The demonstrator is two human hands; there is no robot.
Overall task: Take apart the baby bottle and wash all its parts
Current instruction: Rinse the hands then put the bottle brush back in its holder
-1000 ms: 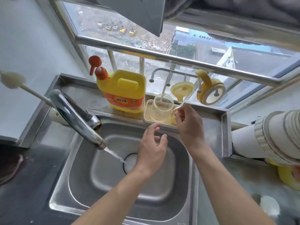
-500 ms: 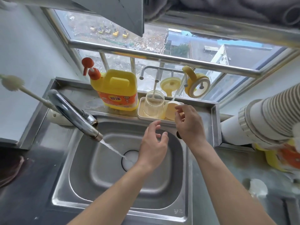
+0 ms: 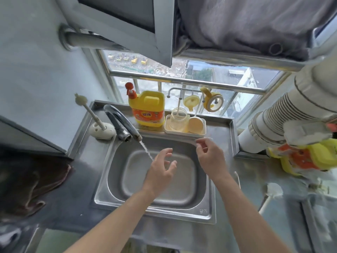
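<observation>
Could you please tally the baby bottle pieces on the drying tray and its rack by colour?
Clear: 1, the bottle body in the tray.
Yellow: 3, the round cap in the tray, plus the disc and the handled collar hanging on the rack.
Total: 4.

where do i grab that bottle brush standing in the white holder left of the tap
Take the brush by its bare white handle, about midway, below the sponge head and above the holder. It leans up and to the left, away from the tap, so probably come in from the front with the left hand and lift along that lean.
</observation>
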